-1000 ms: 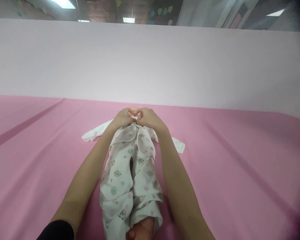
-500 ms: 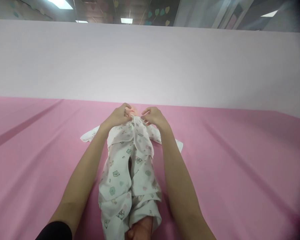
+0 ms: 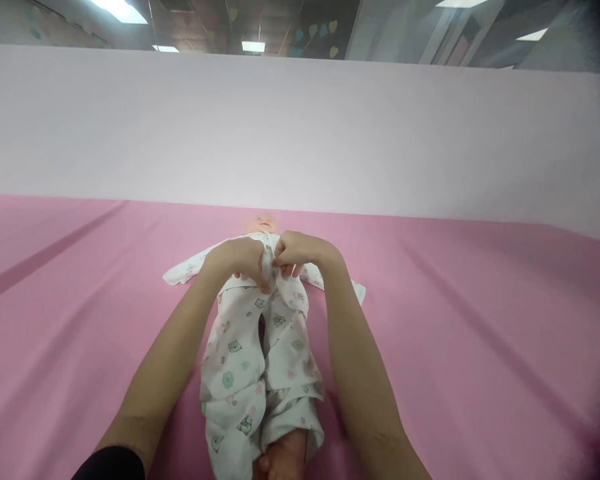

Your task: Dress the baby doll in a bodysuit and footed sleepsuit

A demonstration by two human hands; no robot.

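Pinching the front edges of a printed white romper [image 3: 253, 347] together at mid-frame, my left hand [image 3: 237, 260] and right hand [image 3: 295, 252] meet over the chest of a baby doll [image 3: 261, 223] that lies on its back on a pink sheet [image 3: 480, 347], head toward the top of the picture and a bare foot [image 3: 283, 460] poking out at the bottom edge. Both hands are curled nearly closed, fingertips gripping small folds of cloth just where the two front panels overlap; I cannot tell whether a snap or a tie sits between them, since the fingers hide it. The romper runs down the centre of the frame between my forearms, its sleeves spread to left and right behind my wrists and its legs rumpled toward the bottom. To do this fastening well, I judge that I should keep the two edges level and flat against the doll's chest, pull out slack before pressing them together, and hold the fabric close to the closure so it does not twist. The open gap lower down the front suggests more closing is needed there, working downward in order. A pale wall [image 3: 300, 127] fills the upper half of the frame.
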